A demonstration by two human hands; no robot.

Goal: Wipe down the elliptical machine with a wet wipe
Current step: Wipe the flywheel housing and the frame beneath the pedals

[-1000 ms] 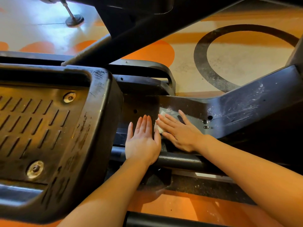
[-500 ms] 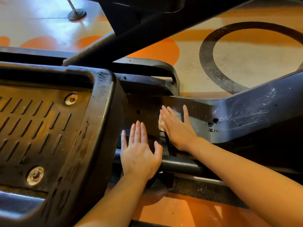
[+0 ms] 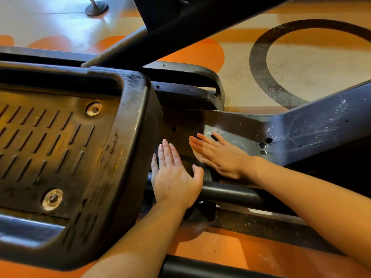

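Note:
The black elliptical machine fills the view, with its slotted foot pedal [image 3: 60, 149] at left and a dusty, scuffed frame beam [image 3: 313, 133] running to the right. My right hand [image 3: 220, 157] lies flat on the beam, fingers straight and pointing left, pressing the wet wipe [image 3: 197, 156]. Only a pale edge of the wipe shows under the fingers. My left hand [image 3: 174, 177] rests flat with straight fingers against the dark frame just right of the pedal's rim, a short gap from the right hand.
A round black tube [image 3: 236, 192] crosses under both wrists. A dark diagonal arm [image 3: 180, 31] of the machine passes overhead. The floor [image 3: 301, 73] is beige and orange with a black ring. A small round foot [image 3: 97, 9] on a rod stands at top left.
My right hand has turned its fingers from upright back to the left on the beam, covering more of the wipe. My left hand stays flat near the pedal rim.

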